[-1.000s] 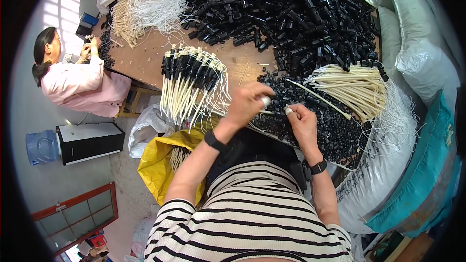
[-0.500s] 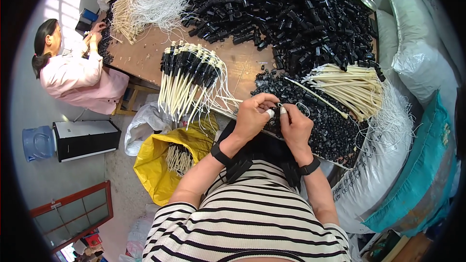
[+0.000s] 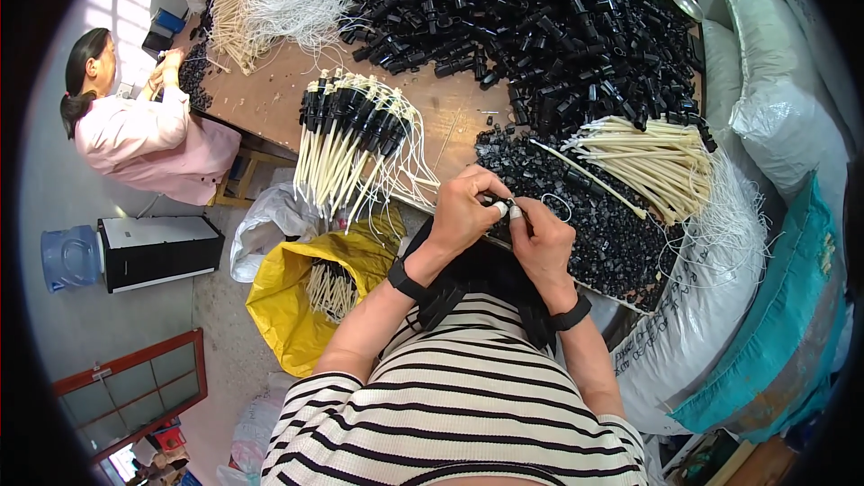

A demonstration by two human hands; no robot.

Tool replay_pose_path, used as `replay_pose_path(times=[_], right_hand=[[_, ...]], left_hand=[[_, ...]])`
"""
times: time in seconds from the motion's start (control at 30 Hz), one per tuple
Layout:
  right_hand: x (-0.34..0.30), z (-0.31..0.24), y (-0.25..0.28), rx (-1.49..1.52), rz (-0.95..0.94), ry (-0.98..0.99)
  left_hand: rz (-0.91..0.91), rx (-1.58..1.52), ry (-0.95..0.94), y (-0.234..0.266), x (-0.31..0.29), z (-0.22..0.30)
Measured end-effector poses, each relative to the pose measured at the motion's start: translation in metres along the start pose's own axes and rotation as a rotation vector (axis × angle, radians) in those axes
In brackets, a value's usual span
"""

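Black heap of bits (image 3: pixel 605 254); at its near-left edge, left hand (image 3: pixel 463 211) and right hand (image 3: pixel 544 241), both closed, pinch a dark piece (image 3: pixel 509 202); pale rods (image 3: pixel 650 162) lie beyond the heap.

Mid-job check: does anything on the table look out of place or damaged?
One cream stick lies loose on the near side of the bundle of sticks, over the small black pieces, so it looks stray beside the gathered ones. It may be there on purpose. Nothing looks plainly damaged.
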State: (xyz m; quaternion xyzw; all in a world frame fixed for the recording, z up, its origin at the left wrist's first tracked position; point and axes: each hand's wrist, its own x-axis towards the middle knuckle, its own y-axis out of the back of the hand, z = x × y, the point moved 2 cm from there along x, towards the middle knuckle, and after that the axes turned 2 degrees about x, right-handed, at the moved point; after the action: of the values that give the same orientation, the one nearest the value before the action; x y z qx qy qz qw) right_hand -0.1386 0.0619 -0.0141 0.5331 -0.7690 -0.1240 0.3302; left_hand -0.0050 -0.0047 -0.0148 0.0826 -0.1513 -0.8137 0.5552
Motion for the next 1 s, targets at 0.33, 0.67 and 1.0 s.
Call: replay_pose_path(times=[0.33, 0.67, 1.0], right_hand=[[0.002, 0.000, 0.008, 0.184, -0.050, -0.045], [0.008, 0.002, 0.019, 0.261, -0.110, 0.048], [0.005, 0.004, 0.014, 0.294, -0.154, -0.099]], left_hand=[[0.124, 0.165, -0.280, 0.002, 0.003, 0.001], [0.056, 0.256, -0.379, 0.001, 0.010, 0.013], [-0.028, 0.130, -0.224, 0.006, 0.007, 0.013]])
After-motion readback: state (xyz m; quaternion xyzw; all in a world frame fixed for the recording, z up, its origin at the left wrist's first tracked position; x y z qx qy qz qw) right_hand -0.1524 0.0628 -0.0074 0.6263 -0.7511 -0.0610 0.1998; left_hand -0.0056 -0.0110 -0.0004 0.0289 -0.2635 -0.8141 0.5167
